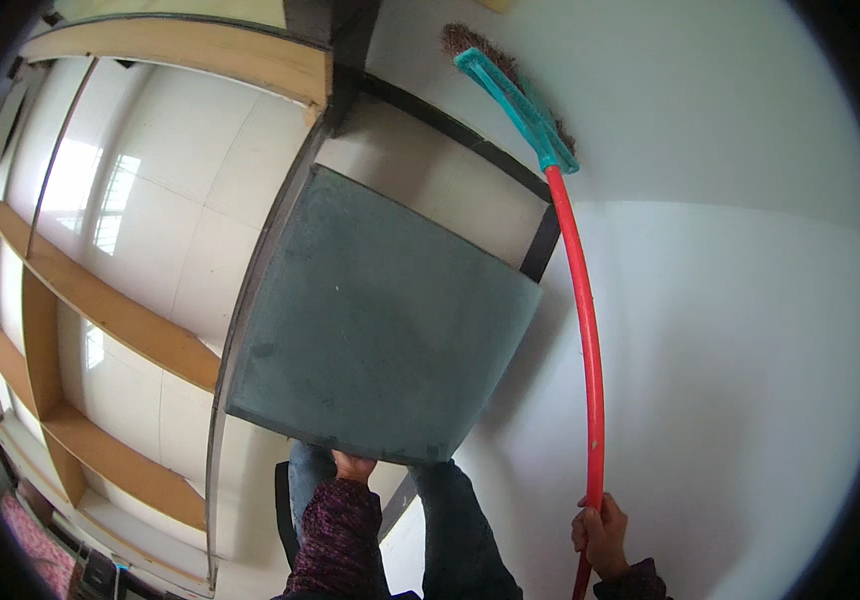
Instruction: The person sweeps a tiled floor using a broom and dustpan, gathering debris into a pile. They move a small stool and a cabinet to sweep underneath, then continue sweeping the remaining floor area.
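Observation:
My right hand (pixel 601 534) is wrapped around the red handle (pixel 586 330) of a broom, low on its shaft. The broom's teal head (pixel 512 105), with brown bristles, is raised against the white wall at the top. A dark grey-green square top (pixel 385 315), perhaps of a stool or small table, is in front of my legs. At its near edge, my left hand (pixel 353 466) grips it, the fingers hidden below the edge. What supports the top is out of sight.
On the left is a wooden shelf frame (pixel 100 300) with a dark edge, and glossy floor tiles (pixel 197 180) show through it. A white wall (pixel 707 337) rises on the right. Dark skirting (pixel 467 135) runs along its base. A pink patterned item (pixel 36 536) is at lower left.

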Tool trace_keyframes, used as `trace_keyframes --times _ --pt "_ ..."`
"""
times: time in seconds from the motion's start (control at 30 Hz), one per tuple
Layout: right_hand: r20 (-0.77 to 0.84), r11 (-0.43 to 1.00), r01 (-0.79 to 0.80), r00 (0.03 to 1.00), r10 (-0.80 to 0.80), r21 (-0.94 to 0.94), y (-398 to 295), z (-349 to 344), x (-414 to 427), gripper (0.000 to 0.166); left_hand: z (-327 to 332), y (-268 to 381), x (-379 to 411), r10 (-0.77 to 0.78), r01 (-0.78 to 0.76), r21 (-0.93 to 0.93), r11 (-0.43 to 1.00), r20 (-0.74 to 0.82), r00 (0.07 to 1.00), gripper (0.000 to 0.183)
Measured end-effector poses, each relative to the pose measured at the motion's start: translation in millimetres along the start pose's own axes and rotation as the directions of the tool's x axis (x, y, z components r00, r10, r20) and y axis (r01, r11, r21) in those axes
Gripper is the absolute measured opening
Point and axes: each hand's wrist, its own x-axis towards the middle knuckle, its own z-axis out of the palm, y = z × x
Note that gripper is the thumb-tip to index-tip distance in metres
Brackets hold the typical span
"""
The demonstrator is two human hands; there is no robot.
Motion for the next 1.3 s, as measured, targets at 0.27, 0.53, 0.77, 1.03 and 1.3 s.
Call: trace_keyframes --times 0.27,0.53,0.77,1.03,1.3 --pt "-0.018 0.986 -0.064 0.998 0.068 0.156 32 -12 -18 0.022 38 -5 52 0.044 -0.06 0.347 0.936 0.054 0.998 0.05" --pt "0.069 0.904 -0.117 0.993 0.097 0.41 71 -17 5 0.031 153 -29 88 -0.037 -0.005 0.187 0.982 0.218 0.975 0.047" --pt "0.175 0.78 -0.108 0.984 -0.003 0.616 108 -14 46 0.03 205 -60 120 -0.094 -0.016 0.273 0.962 0.387 0.917 0.062" --pt "0.157 0.769 -0.031 0.983 -0.091 0.639 161 16 104 0.029 207 -48 139 -0.217 -0.108 0.541 0.834 0.502 0.837 0.067" --pt "0.114 0.682 -0.016 0.989 -0.099 0.731 197 53 140 0.029 164 16 49 -0.584 0.162 0.947 0.279 0.033 0.811 0.063"
